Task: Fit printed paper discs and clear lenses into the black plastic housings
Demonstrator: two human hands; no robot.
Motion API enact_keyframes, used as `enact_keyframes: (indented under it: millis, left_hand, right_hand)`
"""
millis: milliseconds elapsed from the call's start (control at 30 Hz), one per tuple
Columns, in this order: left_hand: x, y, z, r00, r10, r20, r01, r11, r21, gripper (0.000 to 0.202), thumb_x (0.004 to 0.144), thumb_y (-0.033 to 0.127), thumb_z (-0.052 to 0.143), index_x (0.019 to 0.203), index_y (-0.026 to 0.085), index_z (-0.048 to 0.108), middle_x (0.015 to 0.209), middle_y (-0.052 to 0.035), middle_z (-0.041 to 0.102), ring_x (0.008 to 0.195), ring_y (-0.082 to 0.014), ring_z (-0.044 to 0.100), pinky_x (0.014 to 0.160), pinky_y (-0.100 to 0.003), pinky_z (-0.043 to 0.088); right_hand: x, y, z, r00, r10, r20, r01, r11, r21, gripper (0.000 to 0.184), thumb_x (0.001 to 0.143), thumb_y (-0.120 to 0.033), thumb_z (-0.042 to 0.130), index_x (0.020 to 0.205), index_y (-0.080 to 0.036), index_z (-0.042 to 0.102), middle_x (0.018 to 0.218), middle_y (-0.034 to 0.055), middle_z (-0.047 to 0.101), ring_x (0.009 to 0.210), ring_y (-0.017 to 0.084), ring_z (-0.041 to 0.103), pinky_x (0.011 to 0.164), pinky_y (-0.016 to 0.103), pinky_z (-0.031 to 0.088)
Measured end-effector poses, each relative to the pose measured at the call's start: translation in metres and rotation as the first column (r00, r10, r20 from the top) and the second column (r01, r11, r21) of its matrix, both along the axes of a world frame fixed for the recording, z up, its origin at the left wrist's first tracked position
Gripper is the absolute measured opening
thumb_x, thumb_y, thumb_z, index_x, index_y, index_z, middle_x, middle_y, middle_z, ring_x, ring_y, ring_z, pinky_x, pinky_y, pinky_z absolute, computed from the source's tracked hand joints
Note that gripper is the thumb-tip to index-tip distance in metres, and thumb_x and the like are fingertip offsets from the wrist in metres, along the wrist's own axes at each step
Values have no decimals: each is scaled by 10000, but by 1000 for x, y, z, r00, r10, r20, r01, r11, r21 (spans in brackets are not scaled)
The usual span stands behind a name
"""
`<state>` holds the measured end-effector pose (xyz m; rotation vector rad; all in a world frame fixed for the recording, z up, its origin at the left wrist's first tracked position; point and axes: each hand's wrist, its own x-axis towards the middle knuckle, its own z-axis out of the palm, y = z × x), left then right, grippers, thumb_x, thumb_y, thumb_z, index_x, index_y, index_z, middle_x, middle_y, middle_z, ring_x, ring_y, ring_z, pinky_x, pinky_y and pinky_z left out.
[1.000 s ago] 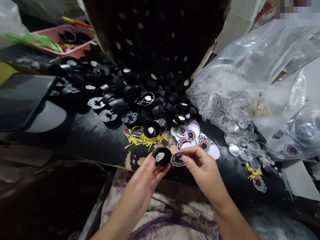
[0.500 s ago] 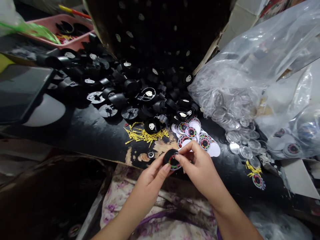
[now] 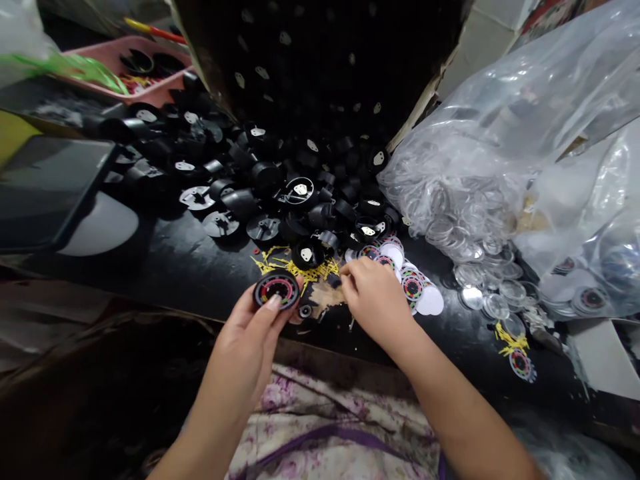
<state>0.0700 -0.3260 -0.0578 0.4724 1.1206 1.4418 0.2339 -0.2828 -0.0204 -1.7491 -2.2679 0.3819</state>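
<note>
My left hand (image 3: 257, 327) grips a round black gauge housing (image 3: 261, 298) by its rim, thumb on the printed dial face set in it. My right hand (image 3: 375, 297) is off to the right with its fingers curled down and together; what they hold, if anything, is hidden. Its fingertips are close to a pile of thin yellow pointers (image 3: 320, 270). Loose printed dial discs (image 3: 413, 288), some white side up, lie just beyond and beside that hand. A small ring-shaped part (image 3: 305, 311) rests on the bench near my left fingers.
Many black housings (image 3: 240, 203) are heaped across the back. At right, clear round lenses (image 3: 495, 305) spill from a plastic bag (image 3: 500, 127). A phone-like dark screen (image 3: 47, 187) stands at left, a pink basket (image 3: 173, 87) behind. More yellow pointers (image 3: 511, 341) lie far right.
Both hands were together on the housing. My left hand has carried it leftward, and my right hand has let go and moved slightly forward toward the yellow pointers. The view shifted slightly.
</note>
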Motion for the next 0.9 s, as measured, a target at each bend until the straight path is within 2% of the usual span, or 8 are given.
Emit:
enact_keyframes:
  millis: [67,167,267,367,467,633,800,900]
  left_hand:
    - [4,13,4,998,-4,61,1,999,47,259,809,264,703,1063,215,700,1115,-58,729,1206,-246,594,1113,-404,397]
    - [14,25,7,984,-107,143,100,994,52,204,827,241,685,1026,212,714,1112,-60,733,1198,-240,601,1102,-405,408]
    - [19,25,9,977,-125,171,115,991,68,154,846,230,665,990,211,718,1107,-51,734,1184,-235,611,1079,-394,437]
    - [16,13,9,984,-90,153,81,995,63,155,873,242,638,1010,212,703,1124,-55,727,1178,-238,617,1040,-379,479]
    - [12,-1,6,988,-90,127,88,996,17,183,878,259,635,1043,205,692,1126,-75,730,1158,-238,631,988,-350,519]
    - [12,-8,0,990,-82,115,84,996,-14,195,871,268,644,1047,196,691,1112,-81,735,1133,-229,642,1007,-354,506]
    - [13,-3,5,994,-20,105,23,999,-29,186,855,254,660,1031,211,699,1109,-56,734,1149,-221,629,1057,-379,464]
    - [11,-3,6,995,-27,96,29,999,-18,209,849,272,665,1044,207,702,1123,-62,729,1173,-224,615,1067,-358,452]
  right_hand:
    - [-7,13,-5,979,-10,206,0,999,49,149,928,-204,491,934,-147,628,941,94,667,895,267,614,800,406,387]
    - [-10,19,-9,952,-2,306,-17,998,59,144,920,-206,490,917,-141,619,912,98,674,871,271,619,770,402,370]
    - [-2,14,-11,960,-17,281,7,999,35,150,923,-212,487,861,-160,613,875,75,683,848,246,618,763,383,349]
    - [11,8,-10,980,-31,198,32,999,-1,131,918,-215,512,834,-181,607,872,38,685,854,215,609,773,359,331]
    - [17,3,-8,978,-76,192,81,997,-19,124,918,-222,529,834,-184,611,880,39,684,869,219,600,769,358,321]
    - [5,0,-4,984,-2,178,3,1000,-6,112,927,-226,519,885,-192,618,932,43,676,892,226,598,757,360,335]
    - [-10,5,-8,965,-17,261,13,1000,19,145,921,-243,510,889,-152,618,938,103,673,898,271,606,774,398,354]
    - [-7,2,-9,978,-1,207,2,1000,-8,107,898,-200,527,837,-162,607,892,83,674,868,250,609,763,378,357]
